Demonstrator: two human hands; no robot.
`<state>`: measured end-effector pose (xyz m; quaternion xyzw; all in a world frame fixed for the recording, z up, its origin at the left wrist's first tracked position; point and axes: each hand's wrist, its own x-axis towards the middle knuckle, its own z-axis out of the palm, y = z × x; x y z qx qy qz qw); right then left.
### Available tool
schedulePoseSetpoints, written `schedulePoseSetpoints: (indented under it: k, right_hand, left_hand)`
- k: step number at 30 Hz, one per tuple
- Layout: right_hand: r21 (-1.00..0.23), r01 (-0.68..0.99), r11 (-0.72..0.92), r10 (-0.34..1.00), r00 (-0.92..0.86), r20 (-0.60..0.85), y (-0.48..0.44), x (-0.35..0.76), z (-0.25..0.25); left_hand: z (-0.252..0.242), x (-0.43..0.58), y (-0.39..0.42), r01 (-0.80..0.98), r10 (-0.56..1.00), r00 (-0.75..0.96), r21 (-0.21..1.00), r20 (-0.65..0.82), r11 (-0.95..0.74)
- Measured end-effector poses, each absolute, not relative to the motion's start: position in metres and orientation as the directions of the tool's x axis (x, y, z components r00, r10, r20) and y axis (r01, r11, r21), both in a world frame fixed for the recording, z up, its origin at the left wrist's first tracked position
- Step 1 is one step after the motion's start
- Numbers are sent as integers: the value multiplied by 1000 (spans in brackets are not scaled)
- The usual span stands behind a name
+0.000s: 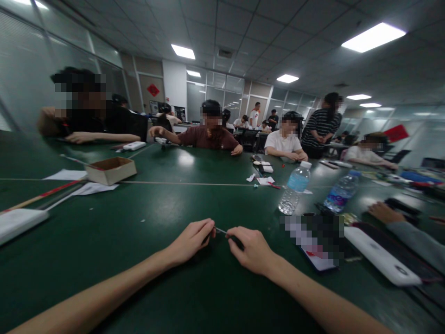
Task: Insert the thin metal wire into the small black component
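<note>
Head view: pinching thin grey rod [221, 230] between left hand [194, 239] and right hand [253, 248], with grip clamped on it at both ends. Holding it low over green desk [146, 283], left of white-capped bottle [295, 184].

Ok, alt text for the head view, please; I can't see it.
Left hand and right hand hold a thin rod between them over a green table. An open box sits ahead left, a white-capped bottle ahead right; people sit beyond.
</note>
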<state>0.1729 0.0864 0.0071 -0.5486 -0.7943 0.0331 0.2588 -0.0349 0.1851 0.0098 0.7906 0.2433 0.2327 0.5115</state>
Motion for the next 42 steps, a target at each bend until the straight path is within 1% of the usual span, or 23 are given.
schedulePoseSetpoints:
  k: [20,26,34,42]
  right_hand:
    - [-344,851,398,888,-263,377,88,173,4]
    - [-326,859,395,888,-265,377,87,172,6]
    - [-335,857,391,892,-264,366,86,172,10]
    - [-332,855,398,888,-268,373,85,172,9]
  left_hand:
    - [9,-34,185,159,627,769,913,125,-376]
    - [10,-34,185,160,631,765,912,127,-377]
    - [8,-35,185,147,623,775,927,108,-344]
    - [5,-34,186,122,633,763,932,131,-340]
